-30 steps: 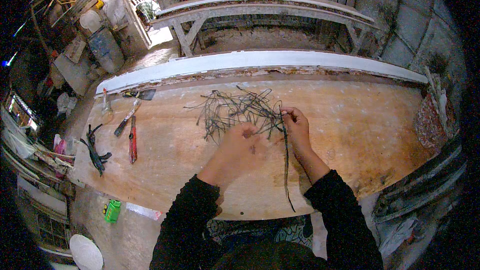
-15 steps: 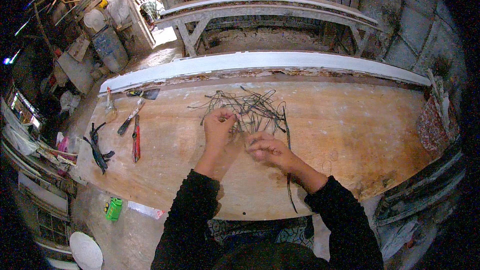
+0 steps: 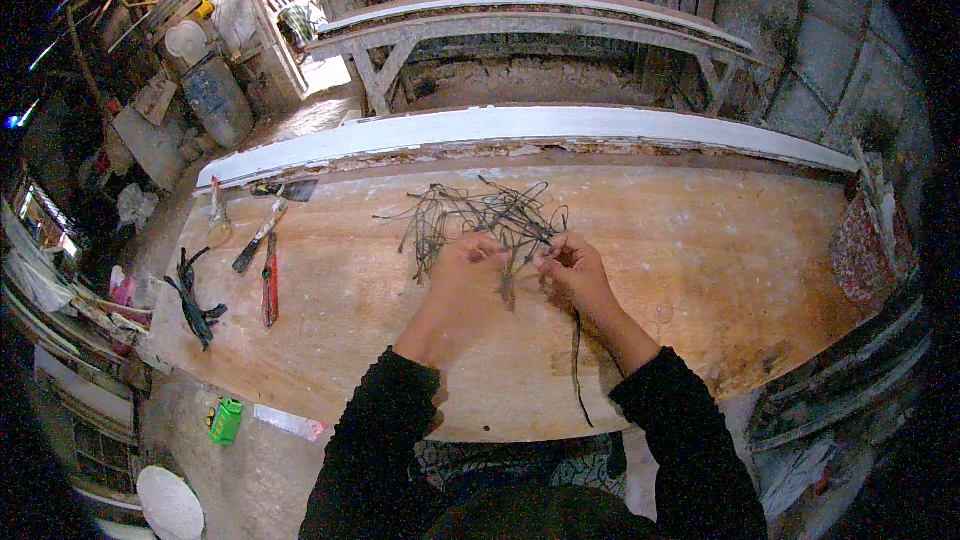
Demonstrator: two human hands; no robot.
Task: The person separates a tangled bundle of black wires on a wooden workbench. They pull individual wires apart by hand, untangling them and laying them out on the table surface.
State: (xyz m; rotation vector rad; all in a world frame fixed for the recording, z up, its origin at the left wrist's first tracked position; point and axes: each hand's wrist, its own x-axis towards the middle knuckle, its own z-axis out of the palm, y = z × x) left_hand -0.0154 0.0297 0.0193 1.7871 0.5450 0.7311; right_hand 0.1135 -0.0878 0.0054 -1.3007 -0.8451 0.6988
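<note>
A tangle of thin dark string (image 3: 480, 208) lies on the plywood tabletop (image 3: 700, 240) in front of me. My left hand (image 3: 465, 265) is at the tangle's near edge, its fingers smeared by motion, so their grip cannot be made out. Just right of it, my right hand (image 3: 578, 275) pinches a dark strand between thumb and fingertips. A blurred bunch of strands hangs down between the two hands. One longer dark strip (image 3: 577, 370) runs from beneath my right hand toward the table's near edge.
To the left lie a red-handled tool (image 3: 270, 285), a brush (image 3: 258, 235), a scraper (image 3: 290, 190) and a bundle of black strips (image 3: 193, 300). A long white board (image 3: 520, 125) spans the table's far side. A speckled container (image 3: 862, 245) stands at the right edge.
My right hand has moved up and right, to the tangle's right edge. My left hand has shifted slightly right and nearer to me. Loose strands now hang between them.
</note>
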